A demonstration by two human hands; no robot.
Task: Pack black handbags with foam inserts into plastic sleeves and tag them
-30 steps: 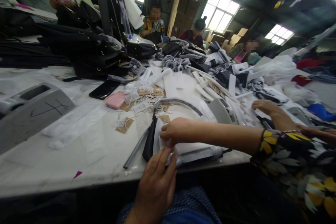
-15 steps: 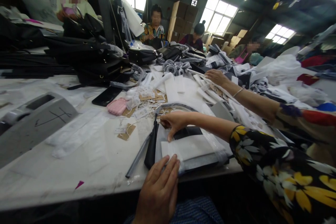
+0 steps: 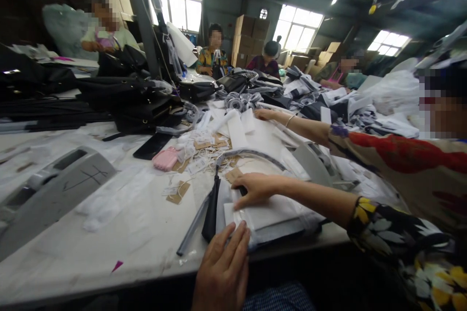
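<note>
A flat dark bag wrapped in white paper and clear plastic lies at the table's near edge. My left hand comes up from below with its fingers stretched flat on the packet's near left corner. My right hand, on a flower-patterned sleeve, lies palm down on the packet's far left part, fingers pointing left and thumb apart. A black strap and a grey strip lie just left of the packet.
A co-worker's hand with a bracelet reaches over white strips at mid table. Cardboard tags, a pink pouch and a black phone lie left of centre. A grey moulded tray sits far left. Black bags pile behind.
My right hand has gone from pinching the packet's top edge to lying flat on it. My left hand slid onto its near corner. The co-worker's arm reached further across the table.
</note>
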